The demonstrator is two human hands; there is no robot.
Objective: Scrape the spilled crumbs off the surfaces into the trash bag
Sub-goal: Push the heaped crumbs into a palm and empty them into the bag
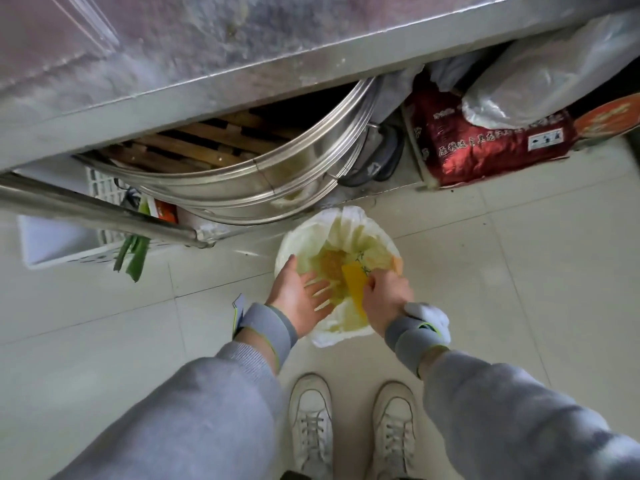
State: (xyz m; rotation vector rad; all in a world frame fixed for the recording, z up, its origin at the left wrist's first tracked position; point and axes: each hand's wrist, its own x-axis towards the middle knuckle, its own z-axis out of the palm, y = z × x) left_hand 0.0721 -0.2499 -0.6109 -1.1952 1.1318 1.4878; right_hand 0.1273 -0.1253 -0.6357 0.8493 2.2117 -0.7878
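**Hands over the trash bag, frame centre**

The white plastic trash bag (346, 327), lining a round bin, stands on the pale tiled floor (519, 271) at frame centre, below the stainless steel counter (207, 64) across the top. Yellowish crumbs (331, 263) lie inside the bag. The left hand (299, 294) is held flat over the bag opening, fingers spread, gripping nothing. The right hand (388, 299) is clamped on a flat yellow plastic scraper (355, 282), its blade angled toward the left palm. Round steel steamer trays (277, 174) sit under the counter, upper centre.
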